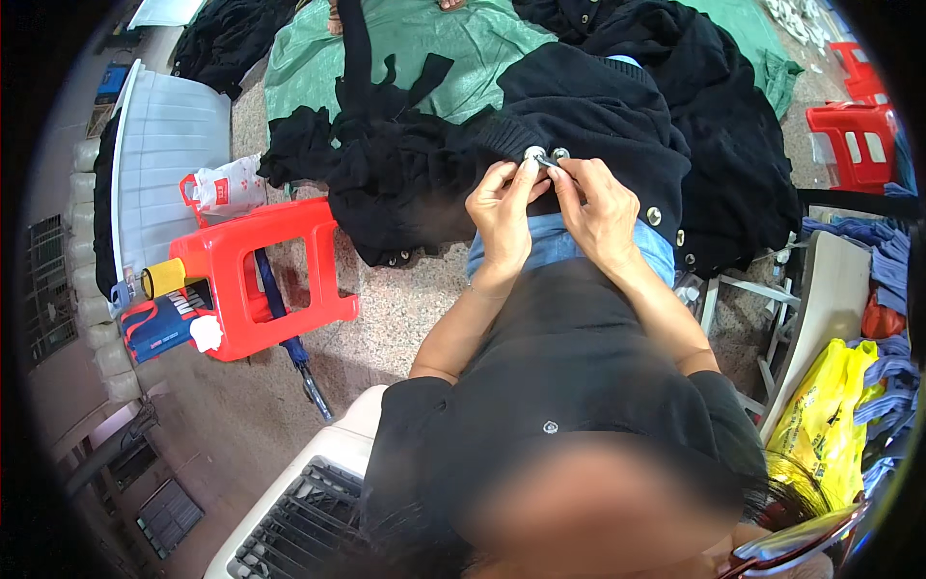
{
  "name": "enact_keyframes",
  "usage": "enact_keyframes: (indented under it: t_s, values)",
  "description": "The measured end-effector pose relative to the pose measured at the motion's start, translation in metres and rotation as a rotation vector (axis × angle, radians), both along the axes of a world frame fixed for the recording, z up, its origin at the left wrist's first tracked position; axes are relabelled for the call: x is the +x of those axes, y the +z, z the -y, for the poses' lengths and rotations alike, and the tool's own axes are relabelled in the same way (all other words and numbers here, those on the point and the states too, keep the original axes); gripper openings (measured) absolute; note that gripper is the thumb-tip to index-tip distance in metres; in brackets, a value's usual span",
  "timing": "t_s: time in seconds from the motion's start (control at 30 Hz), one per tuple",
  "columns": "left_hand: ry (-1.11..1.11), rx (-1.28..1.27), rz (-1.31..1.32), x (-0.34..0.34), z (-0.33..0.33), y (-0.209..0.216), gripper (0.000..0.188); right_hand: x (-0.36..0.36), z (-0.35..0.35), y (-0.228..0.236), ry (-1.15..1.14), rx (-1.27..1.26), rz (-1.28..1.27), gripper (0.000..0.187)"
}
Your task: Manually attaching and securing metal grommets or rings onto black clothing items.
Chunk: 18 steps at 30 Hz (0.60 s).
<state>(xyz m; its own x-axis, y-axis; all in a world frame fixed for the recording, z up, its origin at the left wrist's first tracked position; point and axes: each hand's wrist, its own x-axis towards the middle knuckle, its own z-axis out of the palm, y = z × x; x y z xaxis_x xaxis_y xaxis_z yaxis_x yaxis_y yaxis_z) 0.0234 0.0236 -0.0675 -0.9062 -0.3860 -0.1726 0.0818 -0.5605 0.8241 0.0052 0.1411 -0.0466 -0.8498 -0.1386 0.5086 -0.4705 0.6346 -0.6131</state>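
A black knitted garment [593, 106] with round metallic buttons [654, 215] lies across my lap, over blue jeans [550, 249]. At its ribbed edge, my left hand [503, 217] is closed in a pinch, thumb and forefinger just below a shiny round button [533, 153]. My right hand [600, 207] meets it there, also pinching. Its fingertips are at a small dark bit by a second button [560, 153]; they hide what they hold. More black knitwear [386, 174] hangs off to the left, with loose strips.
Green sheeting [415, 58] covers the floor ahead, partly under black garments. A red plastic stool [275, 275] stands on its side at left, by a blue umbrella [294, 352] and a white bin [174, 159]. To the right are red stools [854, 145] and a yellow bag [825, 415].
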Motion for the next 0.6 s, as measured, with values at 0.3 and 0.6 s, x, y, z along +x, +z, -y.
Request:
enact_keyframes:
  t_s: [0.3,0.6]
  values:
    - [0.014,0.033,0.059,0.0,-0.002,0.006,0.008,0.004,-0.002,0.004,-0.003,-0.008,0.02,0.011]
    - [0.051,-0.167,-0.045,0.0,-0.004,-0.004,0.006,0.005,-0.003,0.008,-0.027,0.022,0.086,0.011]
